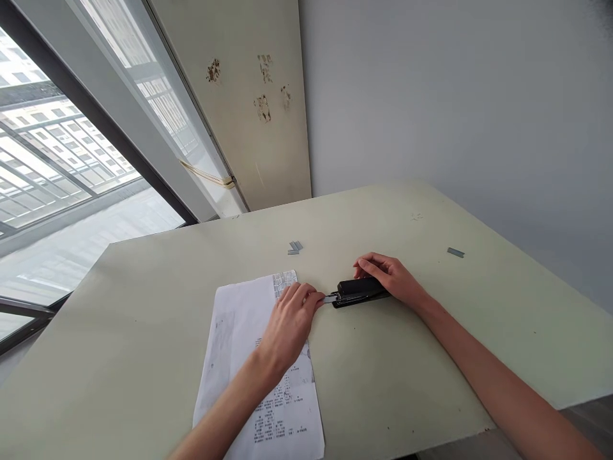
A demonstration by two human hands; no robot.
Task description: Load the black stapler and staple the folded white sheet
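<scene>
Head view: our left grip (pixel 297 313) pinches a metal piece (pixel 329 298) at the black stapler (pixel 359 291) on the worktop (pixel 407 364); our right hand (pixel 390 275) curls at its other end, firmly or not we cannot tell. A crooked push or pull could jam the piece; loose steadying could let the stapler skid.

Past the pale table's (pixel 143 319) left edge, a dark-framed window (pixel 96 121) onto a railing (pixel 48 160) and pale buildings (pixel 22 51), bright with daylight. Behind the far edge, a cream panel (pixel 268 160) with brown patches (pixel 263 108); along the right edge, plain grey wall (pixel 431 96). Below the near edge, dark floor (pixel 594 421).
</scene>
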